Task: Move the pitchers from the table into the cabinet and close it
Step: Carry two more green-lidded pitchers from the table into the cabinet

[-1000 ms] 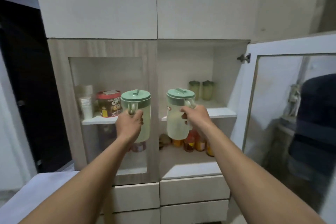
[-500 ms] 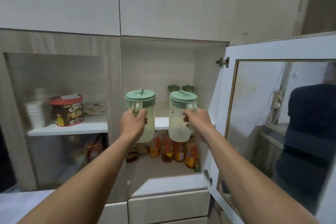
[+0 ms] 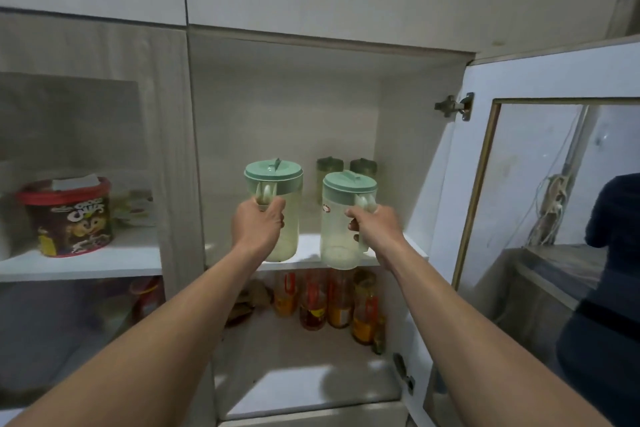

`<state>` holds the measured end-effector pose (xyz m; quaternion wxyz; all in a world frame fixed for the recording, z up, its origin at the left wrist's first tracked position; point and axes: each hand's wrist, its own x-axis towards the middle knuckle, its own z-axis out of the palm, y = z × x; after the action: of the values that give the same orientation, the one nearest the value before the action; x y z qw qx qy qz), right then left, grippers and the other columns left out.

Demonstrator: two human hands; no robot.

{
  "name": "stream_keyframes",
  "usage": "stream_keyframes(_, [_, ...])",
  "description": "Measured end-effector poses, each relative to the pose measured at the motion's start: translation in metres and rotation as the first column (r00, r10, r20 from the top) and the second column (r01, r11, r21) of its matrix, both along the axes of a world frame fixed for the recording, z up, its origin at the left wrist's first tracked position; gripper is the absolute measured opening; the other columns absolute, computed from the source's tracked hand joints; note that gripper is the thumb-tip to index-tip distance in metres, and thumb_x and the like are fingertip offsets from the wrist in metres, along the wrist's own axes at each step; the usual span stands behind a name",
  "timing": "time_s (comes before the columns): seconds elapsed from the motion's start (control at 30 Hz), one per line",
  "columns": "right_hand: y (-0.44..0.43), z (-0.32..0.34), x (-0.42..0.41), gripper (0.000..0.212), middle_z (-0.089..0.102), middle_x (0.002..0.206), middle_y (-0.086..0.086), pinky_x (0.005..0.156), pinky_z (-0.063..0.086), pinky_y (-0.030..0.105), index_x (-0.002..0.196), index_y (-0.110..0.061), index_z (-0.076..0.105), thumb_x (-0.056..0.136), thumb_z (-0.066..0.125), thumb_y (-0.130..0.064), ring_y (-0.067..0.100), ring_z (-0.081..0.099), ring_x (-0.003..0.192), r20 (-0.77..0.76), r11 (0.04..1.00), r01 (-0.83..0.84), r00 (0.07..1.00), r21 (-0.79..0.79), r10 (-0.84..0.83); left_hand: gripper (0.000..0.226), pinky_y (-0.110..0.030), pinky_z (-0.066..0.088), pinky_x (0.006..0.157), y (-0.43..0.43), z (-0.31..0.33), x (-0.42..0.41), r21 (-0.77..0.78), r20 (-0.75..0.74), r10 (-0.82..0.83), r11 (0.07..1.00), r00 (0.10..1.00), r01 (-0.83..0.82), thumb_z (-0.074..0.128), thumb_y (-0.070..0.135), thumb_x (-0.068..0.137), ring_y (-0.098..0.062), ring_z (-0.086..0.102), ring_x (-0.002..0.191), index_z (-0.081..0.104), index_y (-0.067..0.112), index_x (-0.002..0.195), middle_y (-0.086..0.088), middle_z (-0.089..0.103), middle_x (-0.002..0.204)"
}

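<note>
- Kitchen cabinet [image 3: 408, 135] fills the view, pale wood, right-hand door [image 3: 540, 87] swung open with a glass pane; left compartment stays behind its own glazed door.
- Upper shelf [image 3: 308, 250] in the open compartment: two small green-lidded jars [image 3: 346, 170] at the far back, front part bare.
- Lower level under it holds a row of bottles [image 3: 325, 302] with orange and red contents.
- Left compartment: red-lidded cereal tub [image 3: 69, 215] on its shelf.
- Left hand [image 3: 258, 227] wrapped tight round the handle of the left pitcher [image 3: 280, 208]; pitcher upright, base at or just over the shelf's front edge, contact unclear.
- Right hand [image 3: 374, 227] clenched on the handle of the right pitcher [image 3: 344, 222]; upright, base hangs a bit below the shelf lip, just in front of it, not yet in.
- Step in hand, as I read it: carrying both pitchers to the upper shelf, placement not done.
- Next move likely needs: lift the right pitcher over the lip, push both back short of the jars, set down, let go, then swing the door shut.
- Versus half a second ago: camera closer and looking further right; both pitchers nearer the shelf, left one now over its edge; they are a little further apart.
</note>
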<state>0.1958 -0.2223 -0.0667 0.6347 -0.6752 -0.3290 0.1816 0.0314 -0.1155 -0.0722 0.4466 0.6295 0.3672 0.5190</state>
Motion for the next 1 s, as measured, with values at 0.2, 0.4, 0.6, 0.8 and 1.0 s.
stream_keyframes(0.2, [0.085, 0.001, 0.046, 0.003, 0.066, 0.078, 0.005, 0.071, 0.051, 0.035, 0.086, -0.012, 0.067, 0.089, 0.066, -0.013, 0.017, 0.06, 0.074, -0.01, 1.0, 0.01, 1.0, 0.011, -0.01, 0.02, -0.042, 0.048, 0.061, 0.086, 0.0, 0.044, -0.017, 0.003, 0.023, 1.0, 1.0, -0.023, 0.056, 0.029, 0.077, -0.022, 0.054, 0.057, 0.061, 0.013, 0.065, -0.002, 0.058, 0.056])
stream_keyframes(0.4, [0.17, -0.017, 0.09, 0.006, 0.065, 0.077, 0.003, 0.072, 0.05, 0.035, 0.087, -0.014, 0.067, 0.09, 0.065, -0.019, 0.017, 0.062, 0.073, -0.005, 1.0, 0.002, 1.0, -0.015, -0.002, 0.023, -0.034, 0.045, 0.062, 0.166, -0.017, 0.096, -0.048, -0.009, 0.073, 0.996, 0.997, -0.073, 0.059, 0.026, 0.086, -0.023, 0.055, 0.058, 0.065, 0.011, 0.071, -0.007, 0.062, 0.062])
stream_keyframes(0.6, [0.256, -0.043, 0.137, 0.01, 0.067, 0.085, 0.005, 0.075, 0.052, 0.037, 0.095, -0.012, 0.067, 0.093, 0.063, -0.021, 0.021, 0.063, 0.08, 0.011, 0.998, -0.044, 0.999, -0.038, 0.044, 0.019, -0.034, 0.048, 0.07, 0.249, -0.044, 0.146, -0.081, -0.011, 0.129, 0.988, 0.992, -0.129, 0.062, 0.032, 0.082, -0.038, 0.067, 0.077, 0.06, 0.017, 0.071, -0.009, 0.063, 0.068])
stream_keyframes(0.8, [0.342, -0.059, 0.175, 0.016, 0.067, 0.079, 0.01, 0.07, 0.051, 0.043, 0.086, -0.002, 0.071, 0.091, 0.064, -0.016, 0.025, 0.062, 0.075, -0.006, 0.994, -0.068, 0.998, -0.087, 0.067, 0.055, -0.055, 0.057, 0.083, 0.323, -0.063, 0.19, -0.077, -0.06, 0.187, 0.978, 0.98, -0.192, 0.05, 0.052, 0.064, -0.04, 0.069, 0.089, 0.07, 0.01, 0.094, -0.018, 0.072, 0.093])
stream_keyframes(1.0, [0.412, -0.076, 0.197, 0.015, 0.06, 0.073, 0.011, 0.065, 0.044, 0.041, 0.071, -0.012, 0.061, 0.083, 0.066, -0.021, 0.024, 0.056, 0.069, 0.041, 0.993, -0.101, 0.994, -0.057, 0.104, 0.05, -0.056, 0.056, 0.086, 0.383, -0.081, 0.22, -0.114, -0.007, 0.222, 0.968, 0.975, -0.222, 0.058, 0.05, 0.067, -0.04, 0.069, 0.094, 0.07, 0.009, 0.094, -0.019, 0.073, 0.096])
